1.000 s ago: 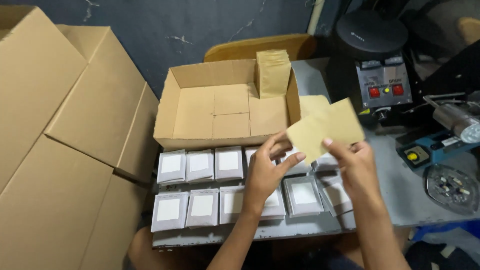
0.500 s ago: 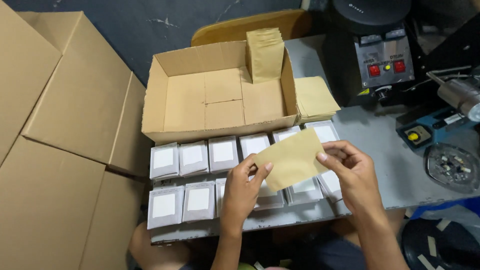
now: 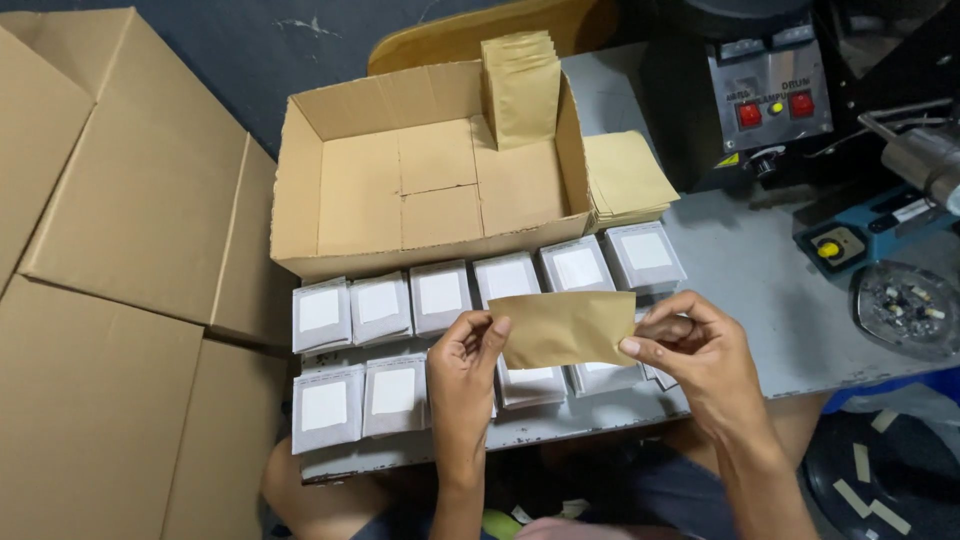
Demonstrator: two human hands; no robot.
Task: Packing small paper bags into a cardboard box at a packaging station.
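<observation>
Both hands hold one flat brown paper pouch level above the grey table. My left hand pinches its left end, and my right hand pinches its right end. Beneath the pouch lie two rows of several silver packets with white square labels. Behind them stands an open cardboard box, with filled brown pouches leaning upright in its far right corner. A stack of flat brown pouches rests to the right of the box.
Flattened cardboard boxes fill the left side. At the right stand a black machine with red switches, a blue device with a yellow knob and a round glass dish. A wooden chair back sits behind the box.
The pouch has come down from near the stack to the table's front, turning from tilted to level. Both hands moved toward me with it.
</observation>
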